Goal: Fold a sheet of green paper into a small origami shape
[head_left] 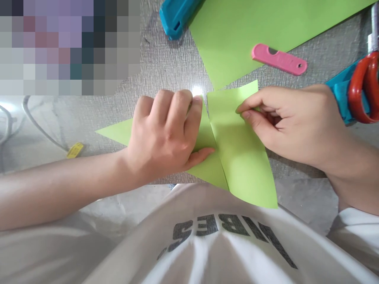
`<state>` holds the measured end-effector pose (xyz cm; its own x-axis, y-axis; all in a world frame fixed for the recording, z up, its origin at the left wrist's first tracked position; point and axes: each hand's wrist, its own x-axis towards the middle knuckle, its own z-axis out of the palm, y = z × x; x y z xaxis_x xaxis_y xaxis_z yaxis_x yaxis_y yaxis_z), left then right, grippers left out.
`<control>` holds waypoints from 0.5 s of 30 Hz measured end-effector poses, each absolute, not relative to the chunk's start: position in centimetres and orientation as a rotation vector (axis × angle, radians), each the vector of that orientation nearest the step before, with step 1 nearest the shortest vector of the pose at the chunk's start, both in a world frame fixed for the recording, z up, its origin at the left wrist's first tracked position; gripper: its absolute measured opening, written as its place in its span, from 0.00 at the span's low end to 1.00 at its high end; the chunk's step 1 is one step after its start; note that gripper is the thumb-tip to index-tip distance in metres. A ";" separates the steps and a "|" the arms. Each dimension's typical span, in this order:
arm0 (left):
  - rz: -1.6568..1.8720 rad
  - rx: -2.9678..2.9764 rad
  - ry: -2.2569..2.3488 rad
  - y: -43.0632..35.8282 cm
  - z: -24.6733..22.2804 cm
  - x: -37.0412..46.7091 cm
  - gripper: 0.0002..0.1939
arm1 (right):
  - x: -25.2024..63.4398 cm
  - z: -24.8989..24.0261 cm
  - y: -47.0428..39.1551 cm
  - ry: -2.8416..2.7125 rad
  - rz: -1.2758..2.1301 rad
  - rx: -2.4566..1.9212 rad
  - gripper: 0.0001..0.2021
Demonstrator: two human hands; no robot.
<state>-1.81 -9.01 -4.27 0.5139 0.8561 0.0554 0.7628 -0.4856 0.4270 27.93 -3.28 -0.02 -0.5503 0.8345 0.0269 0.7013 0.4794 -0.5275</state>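
Two pieces of light green paper meet along a slanting line near the table's front edge. My left hand [168, 132] lies over the pointed left piece [115, 131], fingers curled and thumb stretched out, pressing it down; whether it grips the paper is hidden. At the right, my right hand [290, 118] pinches the right piece [239, 146] between thumb and forefinger at its right edge. That piece is slightly bent, and its lower corner reaches over the table edge in front of the white shirt.
A large green sheet [237, 35] lies at the back, with a pink cutter [280, 59] on its edge. A teal stapler-like tool [177, 19] sits behind. Red-handled scissors [363, 90] rest over a teal object at the right. A cable with a yellow tag [75, 150] is at the left.
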 end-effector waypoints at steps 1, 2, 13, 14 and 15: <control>0.383 2.446 1.355 -9.0 -4.3 -1.9 0.48 | 27.9 0.0 -3.3 -2.450 0.677 -1.298 0.11; 0.390 2.486 1.366 -9.1 -4.4 -2.0 0.49 | 27.9 0.0 -3.3 -2.447 0.680 -1.291 0.11; 0.351 2.726 1.369 -9.2 -4.6 -2.0 0.53 | 28.1 0.8 -3.3 -2.344 0.887 -1.406 0.07; 0.357 2.731 1.376 -9.2 -4.6 -2.0 0.53 | 28.1 0.8 -3.3 -2.335 0.907 -1.402 0.08; 0.359 2.724 1.382 -9.2 -4.7 -2.0 0.53 | 28.1 0.8 -3.3 -2.326 0.928 -1.398 0.09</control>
<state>-2.02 -9.19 -4.68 0.5693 0.8028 0.1772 0.7875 -0.5944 0.1630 28.05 -3.25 0.76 -0.4965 0.8633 -0.0906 0.6885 0.3281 -0.6468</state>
